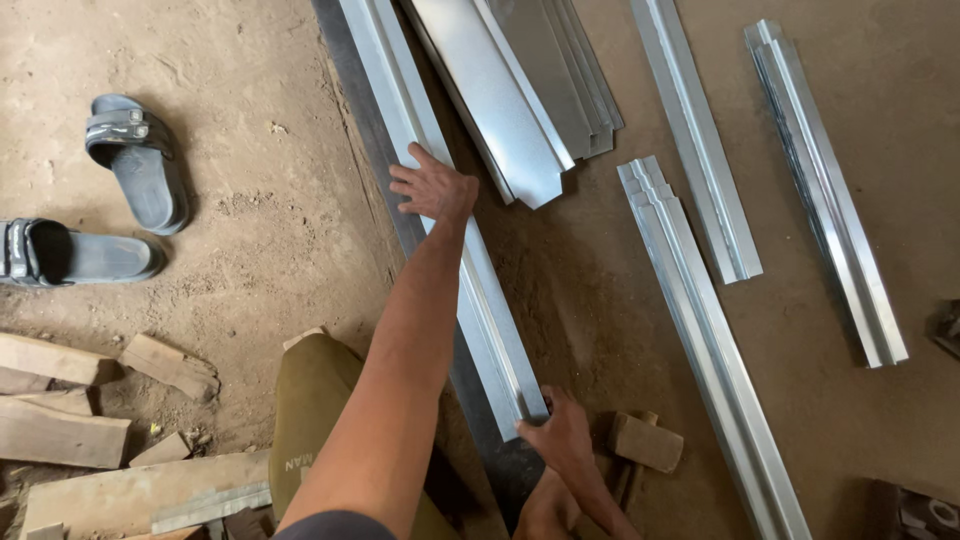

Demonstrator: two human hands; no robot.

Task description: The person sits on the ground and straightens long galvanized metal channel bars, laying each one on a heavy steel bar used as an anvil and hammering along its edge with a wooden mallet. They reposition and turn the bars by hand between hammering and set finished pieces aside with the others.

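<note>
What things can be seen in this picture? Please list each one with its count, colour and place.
folded metal strip under the hands: one, silver, centre, lying on a dark bar
stacked metal profiles: one pile, silver, top centre
separate metal profiles: three, silver, right side on the floor
sandals: two, grey-blue, left on the sand
wood pieces: several, pale brown, lower left
small wood block: one, brown, beside the right hand
left hand: flat on the strip, upper part
right hand: at the strip's near end

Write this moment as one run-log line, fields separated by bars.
left hand flat on long metal strip | right hand gripping strip's near end | wood block beside right hand | sandals on dirt floor
</note>
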